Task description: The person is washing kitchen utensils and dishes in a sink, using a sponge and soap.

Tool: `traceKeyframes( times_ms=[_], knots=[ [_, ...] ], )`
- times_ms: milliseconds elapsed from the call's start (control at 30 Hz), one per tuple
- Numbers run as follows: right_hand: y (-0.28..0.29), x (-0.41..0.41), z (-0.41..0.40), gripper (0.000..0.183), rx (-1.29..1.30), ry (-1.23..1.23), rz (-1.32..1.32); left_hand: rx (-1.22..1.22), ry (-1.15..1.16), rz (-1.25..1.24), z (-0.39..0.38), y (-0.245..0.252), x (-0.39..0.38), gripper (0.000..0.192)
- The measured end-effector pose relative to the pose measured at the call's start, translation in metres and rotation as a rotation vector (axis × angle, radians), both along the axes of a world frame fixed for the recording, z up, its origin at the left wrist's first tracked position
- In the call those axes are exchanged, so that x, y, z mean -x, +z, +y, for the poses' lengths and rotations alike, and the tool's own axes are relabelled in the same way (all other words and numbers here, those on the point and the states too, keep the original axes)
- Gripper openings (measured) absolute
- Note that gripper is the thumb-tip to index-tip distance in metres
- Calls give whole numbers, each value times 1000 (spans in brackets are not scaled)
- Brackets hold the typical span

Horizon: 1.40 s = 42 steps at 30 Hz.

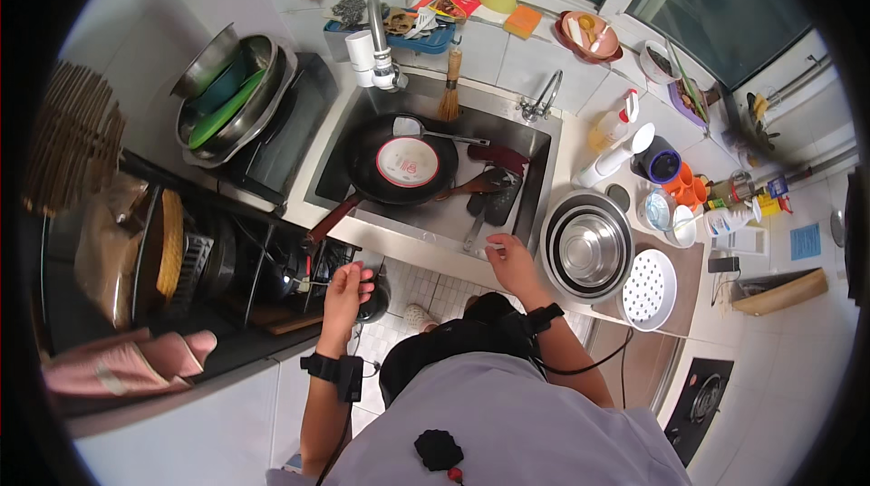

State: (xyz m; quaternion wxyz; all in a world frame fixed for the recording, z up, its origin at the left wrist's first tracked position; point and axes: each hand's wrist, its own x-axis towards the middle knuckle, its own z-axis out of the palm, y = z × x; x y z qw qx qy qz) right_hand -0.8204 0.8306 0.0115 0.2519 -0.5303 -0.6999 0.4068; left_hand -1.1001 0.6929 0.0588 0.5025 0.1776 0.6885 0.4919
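My left hand point(348, 292) hangs in front of the counter with its fingers loosely curled, holding nothing. Over the sink's front edge is my right hand point(513, 265), fingers apart and empty. A black frying pan point(360, 177) lies in the metal sink point(540, 173), its dark red handle reaching over the front rim. Inside the pan sits a white bowl with a red rim point(408, 162), and a metal turner point(442, 136) rests across the pan's edge. A wooden spatula point(476, 184) and several dark utensils lie to the pan's right. Nested metal bowls point(588, 245) stand right of my right hand.
A faucet point(384, 54) rises behind the sink, with a hanging straw brush point(450, 95). A white perforated tray point(649, 289) and spray bottle point(615, 122) stand at right. Stacked basins point(262, 99) and a dark rack point(251, 275) are at left. Cables hang near both arms.
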Motion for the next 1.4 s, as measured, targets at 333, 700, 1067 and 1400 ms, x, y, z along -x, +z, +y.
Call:
traceKeyframes(
  times_ms=[333, 700, 1067, 1400],
  knots=[
    [-32, 51, 60, 30, 186, -38, 26, 57, -68, -159, 83, -43, 26, 32],
    [-116, 81, 178, 37, 213, -169, -108, 173, 179, -456, 238, -88, 53, 46],
    [-219, 65, 302, 40, 129, -485, -708, 405, -209, -550, 272, -123, 12, 35],
    [-147, 51, 236, 26, -197, -687, -261, 407, -471, -658, 328, -135, -29, 39]
  ],
)
